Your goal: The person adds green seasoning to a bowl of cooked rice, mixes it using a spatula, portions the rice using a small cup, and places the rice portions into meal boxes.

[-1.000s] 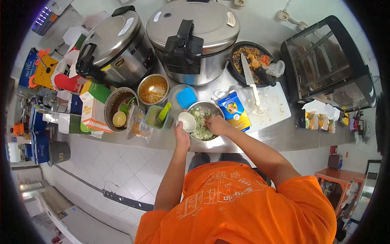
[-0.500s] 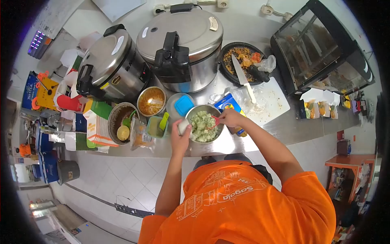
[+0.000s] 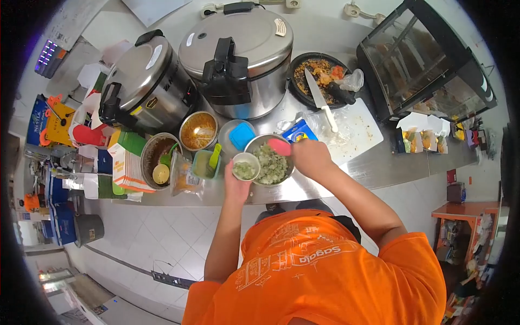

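My counter is smooth metal, glossy along its front edge. The big cooker has a brushed-looking metal lid and a black plastic latch. The blue lid looks like smooth plastic. My orange shirt is matt cloth, and the knife has a shiny metal blade.

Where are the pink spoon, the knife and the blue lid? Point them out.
Pink spoon (image 3: 279, 146): head view, on its bowl.
Knife (image 3: 319, 97): head view, on its blade.
Blue lid (image 3: 241, 136): head view, on its top.
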`<move>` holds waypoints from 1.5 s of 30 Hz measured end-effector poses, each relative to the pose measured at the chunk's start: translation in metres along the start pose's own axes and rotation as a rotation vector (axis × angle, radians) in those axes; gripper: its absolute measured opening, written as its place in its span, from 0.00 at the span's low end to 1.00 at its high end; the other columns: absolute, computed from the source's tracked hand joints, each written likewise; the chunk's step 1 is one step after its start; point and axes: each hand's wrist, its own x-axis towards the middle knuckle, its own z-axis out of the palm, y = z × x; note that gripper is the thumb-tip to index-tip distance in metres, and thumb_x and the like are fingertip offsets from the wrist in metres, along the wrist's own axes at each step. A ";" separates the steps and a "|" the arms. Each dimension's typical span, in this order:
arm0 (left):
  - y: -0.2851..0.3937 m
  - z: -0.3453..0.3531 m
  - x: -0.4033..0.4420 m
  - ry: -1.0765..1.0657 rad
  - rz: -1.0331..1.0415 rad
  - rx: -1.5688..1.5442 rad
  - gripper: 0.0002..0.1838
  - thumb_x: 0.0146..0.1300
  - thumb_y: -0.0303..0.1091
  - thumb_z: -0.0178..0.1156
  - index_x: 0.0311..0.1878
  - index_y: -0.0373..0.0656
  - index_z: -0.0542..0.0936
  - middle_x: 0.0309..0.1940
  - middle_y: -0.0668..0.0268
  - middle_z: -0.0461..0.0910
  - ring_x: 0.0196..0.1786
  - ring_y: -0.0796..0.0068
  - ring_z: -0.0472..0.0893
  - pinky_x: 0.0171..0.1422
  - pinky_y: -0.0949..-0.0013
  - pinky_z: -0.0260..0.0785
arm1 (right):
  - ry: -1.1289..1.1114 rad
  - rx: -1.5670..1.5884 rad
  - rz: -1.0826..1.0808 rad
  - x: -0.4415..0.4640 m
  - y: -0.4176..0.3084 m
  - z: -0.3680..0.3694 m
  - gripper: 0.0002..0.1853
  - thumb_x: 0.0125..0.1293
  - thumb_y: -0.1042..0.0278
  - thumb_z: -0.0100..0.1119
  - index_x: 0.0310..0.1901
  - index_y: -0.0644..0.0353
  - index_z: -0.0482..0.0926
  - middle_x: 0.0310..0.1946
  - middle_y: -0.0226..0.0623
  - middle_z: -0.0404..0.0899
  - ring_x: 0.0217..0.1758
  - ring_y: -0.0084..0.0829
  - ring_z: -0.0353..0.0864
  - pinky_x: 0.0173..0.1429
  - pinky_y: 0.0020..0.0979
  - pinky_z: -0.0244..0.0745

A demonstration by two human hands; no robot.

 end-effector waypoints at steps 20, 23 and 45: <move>-0.022 -0.012 -0.035 -0.115 -0.386 -0.028 0.30 0.71 0.58 0.40 0.59 0.44 0.75 0.55 0.56 0.80 0.53 0.55 0.81 0.53 0.50 0.76 | -0.387 0.687 0.026 0.015 0.022 0.143 0.14 0.64 0.59 0.57 0.33 0.58 0.88 0.28 0.50 0.85 0.29 0.44 0.84 0.37 0.43 0.77; -0.028 -0.019 -0.034 -0.131 -0.384 -0.036 0.27 0.72 0.56 0.43 0.60 0.45 0.73 0.54 0.58 0.79 0.55 0.56 0.80 0.55 0.49 0.76 | -0.495 0.861 0.073 0.018 0.039 0.149 0.14 0.64 0.55 0.61 0.41 0.54 0.90 0.25 0.42 0.84 0.27 0.30 0.81 0.35 0.36 0.75; -0.025 0.014 0.018 -0.187 0.008 0.014 0.19 0.75 0.47 0.49 0.64 0.51 0.66 0.63 0.61 0.72 0.68 0.61 0.72 0.68 0.45 0.66 | 0.200 0.344 -0.039 -0.031 -0.005 0.079 0.20 0.60 0.78 0.52 0.55 0.66 0.74 0.35 0.51 0.81 0.33 0.51 0.84 0.35 0.48 0.79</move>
